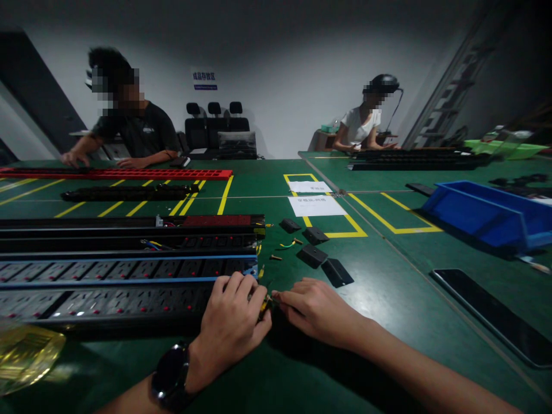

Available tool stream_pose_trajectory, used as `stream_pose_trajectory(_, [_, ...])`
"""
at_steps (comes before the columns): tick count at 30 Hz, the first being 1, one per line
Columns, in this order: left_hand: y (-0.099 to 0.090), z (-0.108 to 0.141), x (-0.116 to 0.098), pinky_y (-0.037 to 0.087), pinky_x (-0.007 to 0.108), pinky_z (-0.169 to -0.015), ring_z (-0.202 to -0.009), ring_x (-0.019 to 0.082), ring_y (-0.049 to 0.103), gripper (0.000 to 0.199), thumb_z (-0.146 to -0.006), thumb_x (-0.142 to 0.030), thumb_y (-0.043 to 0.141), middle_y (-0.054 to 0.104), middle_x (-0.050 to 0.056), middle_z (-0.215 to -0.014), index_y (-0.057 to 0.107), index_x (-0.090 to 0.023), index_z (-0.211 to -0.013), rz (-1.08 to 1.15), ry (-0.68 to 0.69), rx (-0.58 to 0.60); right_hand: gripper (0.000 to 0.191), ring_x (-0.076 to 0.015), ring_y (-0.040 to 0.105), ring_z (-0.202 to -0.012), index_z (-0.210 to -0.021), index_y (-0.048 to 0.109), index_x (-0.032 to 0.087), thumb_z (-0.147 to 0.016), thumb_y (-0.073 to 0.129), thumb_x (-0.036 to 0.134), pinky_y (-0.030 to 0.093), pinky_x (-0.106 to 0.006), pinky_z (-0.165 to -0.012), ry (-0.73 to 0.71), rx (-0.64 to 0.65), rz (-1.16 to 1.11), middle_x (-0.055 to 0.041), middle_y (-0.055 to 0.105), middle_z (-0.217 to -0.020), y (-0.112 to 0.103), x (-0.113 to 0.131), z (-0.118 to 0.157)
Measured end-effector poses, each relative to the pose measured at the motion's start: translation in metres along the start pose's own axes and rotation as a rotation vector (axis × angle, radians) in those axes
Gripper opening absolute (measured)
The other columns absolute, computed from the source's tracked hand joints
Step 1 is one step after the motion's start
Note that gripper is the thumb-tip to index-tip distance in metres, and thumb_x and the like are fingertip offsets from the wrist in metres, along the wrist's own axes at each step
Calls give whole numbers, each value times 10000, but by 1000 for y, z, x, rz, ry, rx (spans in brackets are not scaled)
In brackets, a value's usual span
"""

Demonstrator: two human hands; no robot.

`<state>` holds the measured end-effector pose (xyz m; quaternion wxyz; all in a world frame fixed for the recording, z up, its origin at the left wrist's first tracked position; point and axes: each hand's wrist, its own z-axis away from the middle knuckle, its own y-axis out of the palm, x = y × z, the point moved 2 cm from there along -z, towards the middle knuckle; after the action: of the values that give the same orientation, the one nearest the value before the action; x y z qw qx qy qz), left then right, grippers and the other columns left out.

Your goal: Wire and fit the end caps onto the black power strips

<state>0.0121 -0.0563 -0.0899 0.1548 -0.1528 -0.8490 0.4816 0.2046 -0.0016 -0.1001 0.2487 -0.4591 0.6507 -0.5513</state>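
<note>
My left hand (235,322), with a dark watch on its wrist, wraps round the right end of the nearest socket strip (129,303). Just right of that end, my right hand (317,310) pinches something small beside a yellow wire (264,305); the piece is too small to name. The fingertips of both hands nearly meet there. Behind the nearest strip lies a blue-edged socket strip (129,268), with more black strips beyond. Several black end caps (312,256), a brass-coloured screw (276,257) and a green-yellow wire (287,246) lie beyond my right hand.
A dark phone-like slab (491,313) and a blue bin (483,215) are on the right. Clear yellow plastic (30,353) lies at the near left. Two white papers (317,205) are mid-table. Two people (138,132) work across the table, near a red strip (172,173) and black strips.
</note>
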Motion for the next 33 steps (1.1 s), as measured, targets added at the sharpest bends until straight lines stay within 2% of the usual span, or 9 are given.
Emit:
stream_pose_trajectory(4, [0, 1, 1, 343, 427, -818, -909, 270, 526, 87, -872, -301, 703, 648, 36, -906, 653, -231, -887, 22, 10, -14, 166, -163, 594, -659, -1096, 710, 183, -997, 581, 148, 327, -322, -665, 10, -1, -29, -22, 707, -777, -1, 0, 0])
stream_pose_trajectory(15, [3, 1, 1, 341, 434, -842, -930, 267, 537, 67, -933, -271, 653, 647, 44, -911, 650, -213, -899, 38, 84, 10, 124, -154, 598, -646, -1057, 729, 167, -1003, 620, 189, 294, -323, -649, 23, 11, -42, -29, 723, -776, -3, 2, 0])
stream_pose_trajectory(33, [4, 2, 3, 350, 433, -832, -926, 267, 539, 82, -956, -276, 635, 644, 46, -914, 656, -214, -906, 48, 88, 17, 135, -149, 601, -628, -1057, 739, 169, -995, 619, 175, 296, -321, -641, 36, 15, -51, -29, 727, -764, -2, 0, 0])
